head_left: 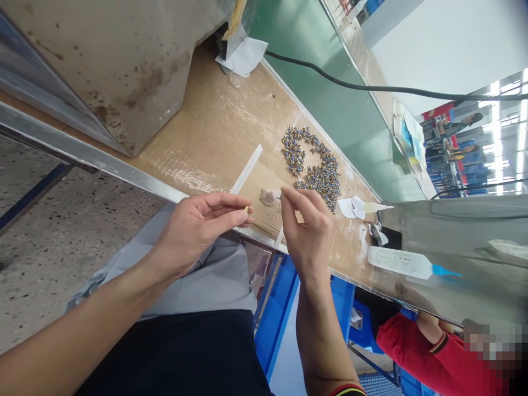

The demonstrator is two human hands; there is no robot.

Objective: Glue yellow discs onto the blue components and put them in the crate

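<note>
My left hand (212,217) is closed in a pinch over the table's front edge, with a small yellow piece (246,209) between thumb and fingers. My right hand (307,223) is also pinched, its fingertips close to a small round clear dish (270,197) on the cardboard. Whatever the right fingertips hold is tiny and dark, too small to name. Just beyond that hand lies a pile of small brass-coloured and blue parts (324,179), spread in a rough ring.
A large stained metal housing (136,66) stands on the left. White bottles with a pale nozzle (377,207) and a blue nozzle (447,271) lie at right. A black cable (330,80) crosses the green panel. Blue bins (276,308) sit below; a person in red (412,335) is nearby.
</note>
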